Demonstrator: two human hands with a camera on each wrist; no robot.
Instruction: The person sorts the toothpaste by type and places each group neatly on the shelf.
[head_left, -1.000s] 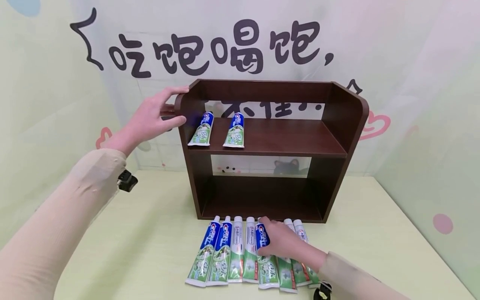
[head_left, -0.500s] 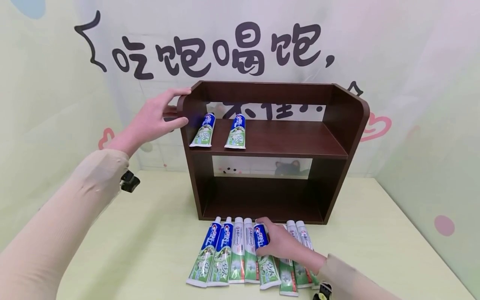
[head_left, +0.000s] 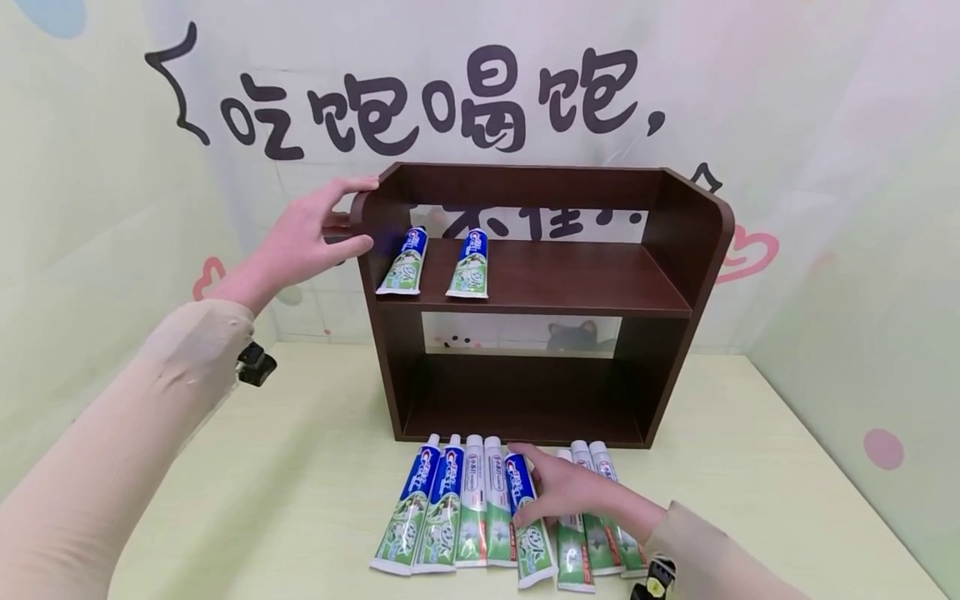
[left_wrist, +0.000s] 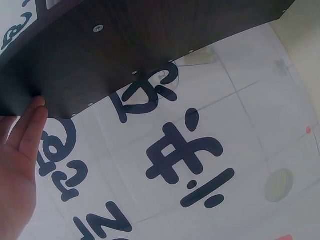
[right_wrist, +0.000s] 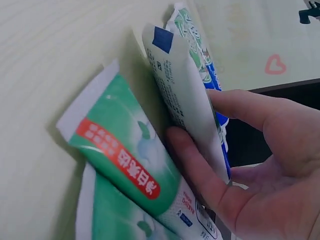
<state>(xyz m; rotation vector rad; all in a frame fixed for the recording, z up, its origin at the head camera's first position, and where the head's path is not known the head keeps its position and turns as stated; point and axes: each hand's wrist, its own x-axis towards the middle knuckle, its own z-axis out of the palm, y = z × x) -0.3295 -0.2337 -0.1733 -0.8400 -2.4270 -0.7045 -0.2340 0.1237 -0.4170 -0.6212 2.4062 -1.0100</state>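
My right hand (head_left: pixel 573 482) pinches a blue, white and green Crest toothpaste tube (head_left: pixel 534 550) between thumb and fingers. In the right wrist view this toothpaste tube (right_wrist: pixel 172 82) is tipped on its side, its pale back showing. Beside it lie green and white toothpaste tubes (right_wrist: pixel 127 145). At the shelf's upper left corner, my left hand (head_left: pixel 303 233) touches the dark brown shelf (head_left: pixel 555 308) with fairly straight fingers. The left wrist view has those fingers (left_wrist: pixel 34 122) against the outer side panel. Two Crest tubes, one of them the left tube (head_left: pixel 405 262), rest on the upper board.
On the table (head_left: pixel 300 467), a row of toothpaste tubes lies in front of the shelf, with blue Crest tubes (head_left: pixel 442 508) at the left and white-green tubes (head_left: pixel 576 558) at the right. A wall with large black lettering (head_left: pixel 491 100) stands close behind.
The Crest tube under my right hand has turned from lying flat to tilted, its lower end shifting slightly toward me. My left hand stays at the shelf corner.
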